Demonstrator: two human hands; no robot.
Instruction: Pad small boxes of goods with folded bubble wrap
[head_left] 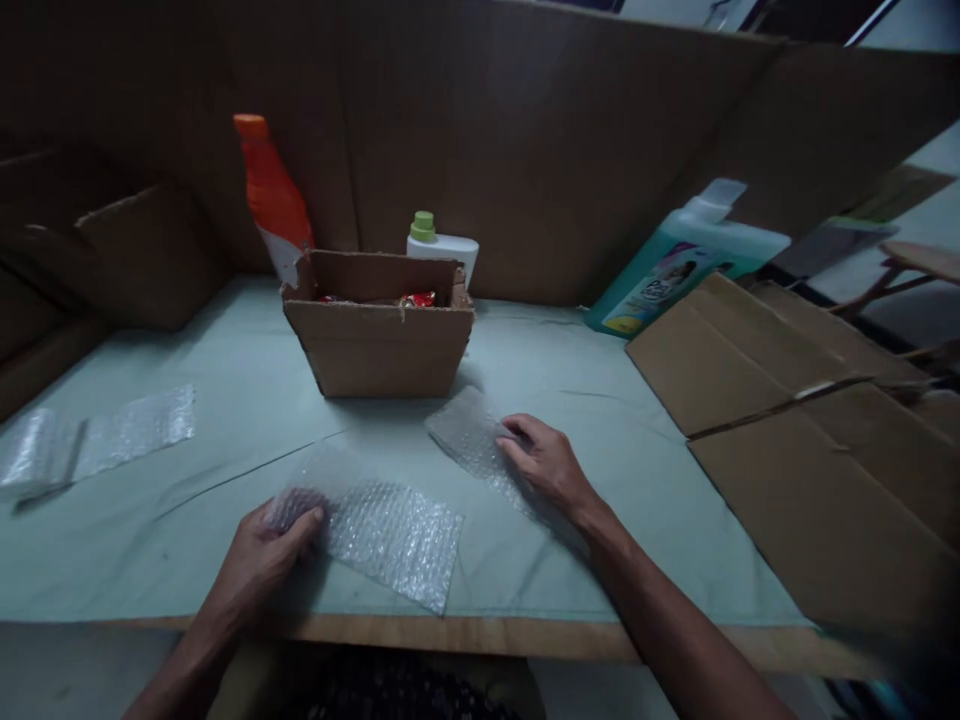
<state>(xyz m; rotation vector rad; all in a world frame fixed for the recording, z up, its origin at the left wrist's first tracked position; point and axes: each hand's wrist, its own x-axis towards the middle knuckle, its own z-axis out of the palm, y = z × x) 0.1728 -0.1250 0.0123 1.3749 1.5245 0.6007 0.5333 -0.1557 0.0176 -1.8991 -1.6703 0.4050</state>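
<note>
My left hand (270,550) grips the left end of a sheet of bubble wrap (397,530), thumb on top and fingers underneath. That sheet lies near the table's front edge. To the right, my right hand (547,465) pinches a second piece of bubble wrap (469,430), part of which is hidden under the hand and forearm. Just beyond both hands stands a small open cardboard box (382,350). Red wrapped items (418,299) show inside it, but their kind is unclear.
More bubble wrap (135,435) lies at the left. Behind the small box stand an orange-red bottle (274,190) and a white bottle with a green cap (442,245). A tilted teal bottle (675,265) and a large cardboard box (825,470) are at the right. Cardboard walls the back.
</note>
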